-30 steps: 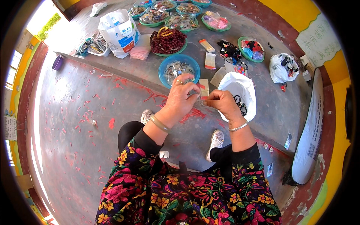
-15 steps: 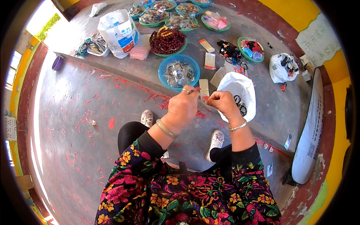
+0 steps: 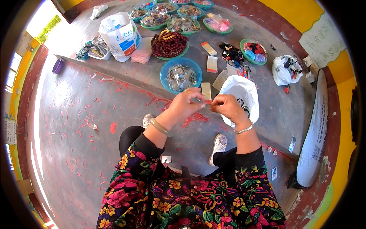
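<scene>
Clear plastic-like piece [image 3: 206,105] undergoes fine handling, apparently pinched in the fingers of left hand [image 3: 185,104] and right hand [image 3: 231,108]; next move demands steadiness.

Your left hand [image 3: 184,103] and right hand [image 3: 228,107] nearly meet, pinching a small thing [image 3: 207,102] too blurred to name. A blue bowl [image 3: 164,81] of packets [image 3: 180,77] sits farther off, an open white bag [image 3: 249,89] at right.

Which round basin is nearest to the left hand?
The blue basin of clear packets, just beyond the left hand; the others, like the green one under red beads, are farther away.
</scene>
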Tool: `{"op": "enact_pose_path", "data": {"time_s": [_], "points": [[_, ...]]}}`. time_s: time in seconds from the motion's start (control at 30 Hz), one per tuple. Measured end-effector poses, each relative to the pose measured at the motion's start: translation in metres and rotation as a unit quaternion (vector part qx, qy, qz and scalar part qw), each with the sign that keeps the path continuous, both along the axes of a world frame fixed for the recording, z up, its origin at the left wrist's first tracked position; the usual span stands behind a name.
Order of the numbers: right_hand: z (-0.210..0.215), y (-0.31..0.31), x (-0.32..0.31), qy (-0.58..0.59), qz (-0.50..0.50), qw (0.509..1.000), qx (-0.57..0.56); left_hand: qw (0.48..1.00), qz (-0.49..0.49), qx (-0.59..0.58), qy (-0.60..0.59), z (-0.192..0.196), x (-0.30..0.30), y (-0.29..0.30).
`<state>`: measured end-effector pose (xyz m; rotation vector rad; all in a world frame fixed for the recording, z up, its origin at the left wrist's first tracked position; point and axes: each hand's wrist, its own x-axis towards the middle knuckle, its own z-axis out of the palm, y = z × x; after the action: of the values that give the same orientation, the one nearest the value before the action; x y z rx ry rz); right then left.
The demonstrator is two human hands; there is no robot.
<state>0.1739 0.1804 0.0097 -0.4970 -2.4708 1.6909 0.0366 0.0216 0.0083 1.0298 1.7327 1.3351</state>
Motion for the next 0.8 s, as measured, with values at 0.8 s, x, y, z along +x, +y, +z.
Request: {"op": "enact_pose_path", "data": {"time_s": [0.8], "points": [[0.002,0.003,0.004,-0.006,0.066,0.998,0.006,0.997,-0.032,-0.015,0.074,-0.008,0.002,0.002]]}}
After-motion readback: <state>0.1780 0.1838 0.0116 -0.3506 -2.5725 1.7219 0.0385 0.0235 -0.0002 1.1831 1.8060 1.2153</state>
